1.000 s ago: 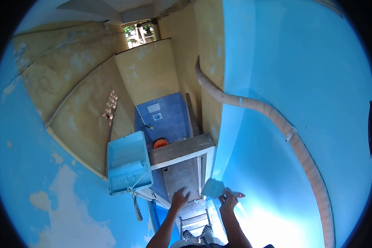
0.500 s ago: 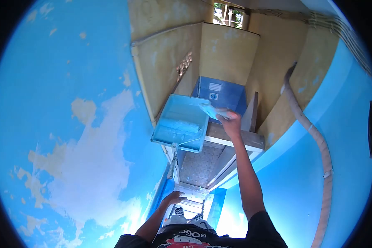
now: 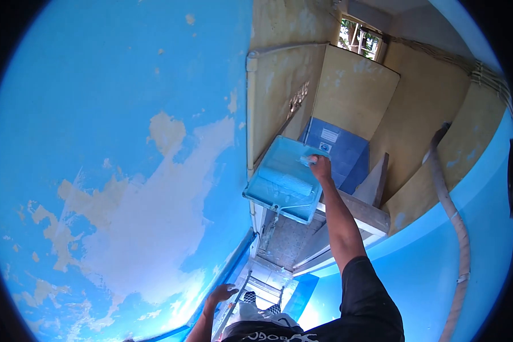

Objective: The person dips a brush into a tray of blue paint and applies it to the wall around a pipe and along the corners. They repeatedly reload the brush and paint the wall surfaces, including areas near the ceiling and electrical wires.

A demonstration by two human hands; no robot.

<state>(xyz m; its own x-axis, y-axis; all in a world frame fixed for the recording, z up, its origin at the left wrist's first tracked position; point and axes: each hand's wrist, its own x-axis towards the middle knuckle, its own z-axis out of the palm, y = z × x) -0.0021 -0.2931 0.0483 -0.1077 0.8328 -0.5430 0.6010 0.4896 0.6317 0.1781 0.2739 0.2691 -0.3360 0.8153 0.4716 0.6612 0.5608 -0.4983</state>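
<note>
My right hand (image 3: 321,167) is closed around a paintbrush (image 3: 307,160) coated in light blue paint. The brush is over the far right part of a blue paint tray (image 3: 292,147); whether its bristles touch the tray cannot be made out. Across the tray lies a paint roller (image 3: 286,182), its cover soaked in light blue and its handle (image 3: 269,231) sticking out past the near rim. Down by my body, near the ladder (image 3: 265,284), my left hand (image 3: 223,292) hangs with loosely parted fingers and nothing visible in it.
A blue wall (image 3: 211,51) with pale patches (image 3: 154,228) rises on the left. A vertical pipe (image 3: 251,114) runs along its edge. Beside the tray is a ledge (image 3: 359,211). A wrapped pipe (image 3: 459,228) bends down the right side. Checkered shoes (image 3: 249,297) show far below.
My right hand has drawn the brush back and down into the tray area from beyond its right rim. The view has shifted, so the scene sits further right. My left hand stays low.
</note>
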